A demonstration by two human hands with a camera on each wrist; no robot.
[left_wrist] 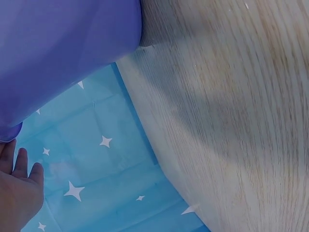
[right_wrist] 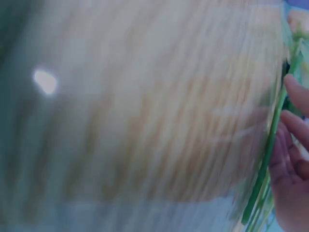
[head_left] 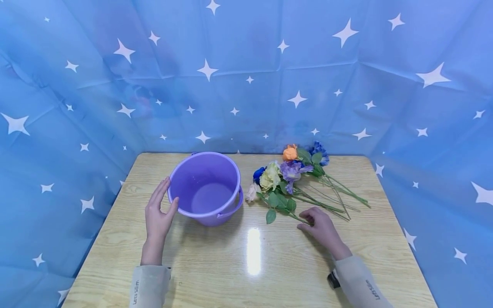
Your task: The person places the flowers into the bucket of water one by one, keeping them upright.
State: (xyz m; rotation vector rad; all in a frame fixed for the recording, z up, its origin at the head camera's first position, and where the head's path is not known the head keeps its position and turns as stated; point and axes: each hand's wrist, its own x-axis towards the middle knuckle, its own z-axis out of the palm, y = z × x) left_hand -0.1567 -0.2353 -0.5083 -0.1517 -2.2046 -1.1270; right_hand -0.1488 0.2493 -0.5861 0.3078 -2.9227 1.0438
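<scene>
A purple bucket (head_left: 209,219) stands upright on the wooden table, its inside bare. At its left side my left hand (head_left: 157,214) has its fingers extended and spread from the thumb, the fingertips at the rim; the left wrist view shows the fingers (left_wrist: 20,164) by the bucket (left_wrist: 63,53). Over on the right, my right hand (head_left: 319,226) is at the stem end of a pale pink flower (head_left: 252,192), thumb and forefinger apart with the stem between them. In the right wrist view the green stem (right_wrist: 270,145) runs along the fingertips.
Several artificial flowers lie right of the bucket: a pale yellow one (head_left: 271,176), a purple one (head_left: 291,172), an orange one (head_left: 290,152) and blue ones (head_left: 319,152). Their stems (head_left: 348,192) point right. A blue star-patterned cloth (head_left: 246,98) hangs behind the table (head_left: 215,273).
</scene>
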